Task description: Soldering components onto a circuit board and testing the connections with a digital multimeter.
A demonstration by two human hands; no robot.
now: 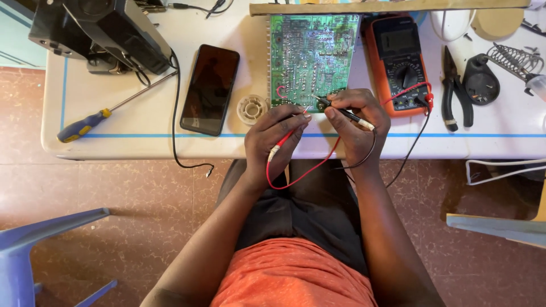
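Orange shirt [293,273] and dark shorts fill the lower centre; above them, at the counter [142,122] edge, the left hand [273,136] pinches a red probe [286,139] and the right hand [357,122] pinches a black probe [344,112], fingers pressed together pen-fashion. Both tips meet the lower edge of a green circuit board [310,57], upper centre. Probes appear light, stiff and slim, best held along the barrel; the board seems rigid but fragile. An orange multimeter [398,62] lies just right.
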